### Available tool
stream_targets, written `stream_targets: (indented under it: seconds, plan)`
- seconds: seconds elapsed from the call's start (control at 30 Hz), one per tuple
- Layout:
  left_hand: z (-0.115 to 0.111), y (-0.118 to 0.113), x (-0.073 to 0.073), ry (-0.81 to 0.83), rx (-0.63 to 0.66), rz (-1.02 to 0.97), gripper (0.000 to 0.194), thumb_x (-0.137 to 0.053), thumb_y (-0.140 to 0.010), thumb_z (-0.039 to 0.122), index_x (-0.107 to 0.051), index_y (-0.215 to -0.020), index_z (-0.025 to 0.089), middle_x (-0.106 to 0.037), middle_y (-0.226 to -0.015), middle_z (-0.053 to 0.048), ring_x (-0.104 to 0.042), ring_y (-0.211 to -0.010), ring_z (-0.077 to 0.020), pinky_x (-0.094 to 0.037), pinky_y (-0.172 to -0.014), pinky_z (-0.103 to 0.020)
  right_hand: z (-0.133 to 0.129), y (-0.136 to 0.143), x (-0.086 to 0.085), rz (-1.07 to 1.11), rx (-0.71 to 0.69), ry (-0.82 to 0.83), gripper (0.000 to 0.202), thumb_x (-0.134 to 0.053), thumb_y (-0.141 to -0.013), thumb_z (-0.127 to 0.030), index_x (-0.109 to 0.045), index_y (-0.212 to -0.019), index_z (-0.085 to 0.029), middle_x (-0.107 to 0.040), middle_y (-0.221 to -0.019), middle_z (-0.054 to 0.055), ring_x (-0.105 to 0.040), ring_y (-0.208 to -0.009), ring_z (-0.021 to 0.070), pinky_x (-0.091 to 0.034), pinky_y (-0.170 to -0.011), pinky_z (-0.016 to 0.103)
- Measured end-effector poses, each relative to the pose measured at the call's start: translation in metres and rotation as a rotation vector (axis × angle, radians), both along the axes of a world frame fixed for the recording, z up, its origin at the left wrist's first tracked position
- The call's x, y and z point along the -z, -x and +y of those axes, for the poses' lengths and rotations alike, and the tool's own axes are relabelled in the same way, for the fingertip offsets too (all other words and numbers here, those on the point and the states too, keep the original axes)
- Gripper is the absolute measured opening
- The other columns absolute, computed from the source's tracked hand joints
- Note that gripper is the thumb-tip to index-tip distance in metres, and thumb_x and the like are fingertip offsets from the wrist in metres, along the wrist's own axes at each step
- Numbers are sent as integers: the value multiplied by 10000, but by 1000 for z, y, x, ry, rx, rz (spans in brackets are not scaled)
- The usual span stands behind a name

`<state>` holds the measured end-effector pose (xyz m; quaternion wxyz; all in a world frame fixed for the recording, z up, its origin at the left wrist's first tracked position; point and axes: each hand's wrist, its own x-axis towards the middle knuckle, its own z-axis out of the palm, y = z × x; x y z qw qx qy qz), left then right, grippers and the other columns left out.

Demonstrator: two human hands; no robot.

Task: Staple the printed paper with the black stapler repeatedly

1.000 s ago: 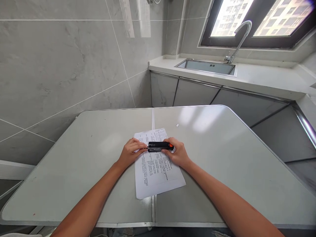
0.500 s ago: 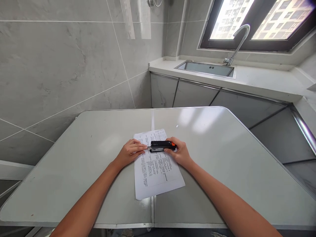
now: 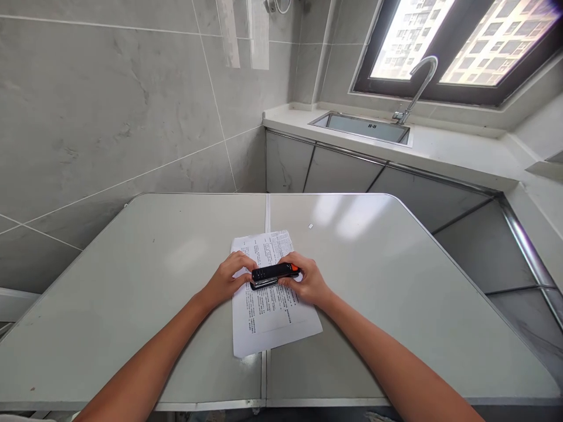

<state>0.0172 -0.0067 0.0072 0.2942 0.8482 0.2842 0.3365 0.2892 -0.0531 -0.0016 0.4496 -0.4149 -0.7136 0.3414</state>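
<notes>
A black stapler [image 3: 271, 272] with an orange patch at its right end is held over printed paper [image 3: 275, 316], tilted slightly up to the right. My right hand [image 3: 305, 280] grips the orange end between thumb and fingers. At the other end, the thumb and fingers of my left hand [image 3: 231, 276] pinch the stapler's tip. A silvery strip shows between its black upper and lower parts. The paper lies across the table's centre seam, its upper part partly covered by the stapler and my hands.
The pale folding table [image 3: 185, 340] has a metal-edged seam down its middle. A small white scrap [image 3: 310, 226] lies beyond the paper. Behind the table are a counter with a sink [image 3: 363, 128], a curved faucet [image 3: 417, 91] and a window; a grey tiled wall [image 3: 109, 105] stands at left.
The metal piece that stuck out at the stapler's left end no longer shows. The stapler has tilted, and my left fingers now hold its end. The view has shifted slightly.
</notes>
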Motion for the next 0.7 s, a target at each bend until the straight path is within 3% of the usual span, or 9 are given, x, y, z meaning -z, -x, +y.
stream_targets:
  seconds: [0.17, 0.27, 0.33, 0.43, 0.57, 0.63, 0.7]
  plan:
    - [4, 0, 0, -47, 30, -11, 164, -631, -996, 279, -651, -844, 218, -722, -946, -69, -645, -883, -196, -540, -815, -370, -3, 6, 4, -72, -7, 17, 235, -778, -838, -299, -667, -1040, -255, -706, -943, 23, -645, -832, 199, -530, -751, 343]
    - [5, -3, 2, -101, 27, 32, 137, -649, -987, 304, -667, -878, 222, -723, -936, -68, -648, -886, -202, -544, -825, -373, -3, 7, 3, -109, -30, -48, 267, -709, -906, -286, -680, -1171, -281, -739, -1068, 53, -680, -967, 229, -553, -869, 390]
    - [5, -5, 4, -135, -22, 63, 88, -659, -982, 313, -682, -973, 229, -728, -992, -74, -655, -955, -218, -547, -877, -392, -2, 2, 1, -88, 38, -73, 280, -702, -912, -286, -688, -1192, -283, -752, -1094, 55, -695, -1001, 237, -562, -905, 403]
    - [5, -7, 5, -141, -97, 169, 241, -647, -988, 341, -677, -1209, 248, -697, -1249, -107, -627, -1175, -264, -520, -1021, -458, 6, -20, -2, -35, 276, -37, 323, -733, -874, -300, -698, -1193, -270, -766, -1097, 48, -720, -969, 243, -584, -885, 400]
    - [6, -6, 10, -166, 18, 403, 540, -674, -958, 462, -579, -1471, 324, -503, -1579, -102, -445, -1464, -350, -358, -1206, -578, 23, -62, 2, -143, 532, -21, 310, -758, -817, -292, -746, -1125, -265, -786, -1036, 32, -728, -902, 249, -580, -867, 408]
    - [7, -4, 13, -159, 62, 475, 577, -642, -975, 480, -524, -1526, 355, -435, -1637, -77, -358, -1529, -364, -290, -1239, -611, 29, -79, 6, -214, 549, -1, 294, -760, -804, -292, -761, -1097, -269, -790, -1009, 21, -725, -873, 243, -576, -862, 409]
    - [7, -2, 14, -144, 71, 506, 556, -591, -1008, 452, -494, -1548, 361, -403, -1658, -65, -318, -1552, -359, -263, -1250, -622, 32, -91, 8, -252, 480, 29, 288, -768, -798, -308, -764, -1083, -266, -789, -976, 16, -720, -842, 237, -578, -834, 401]
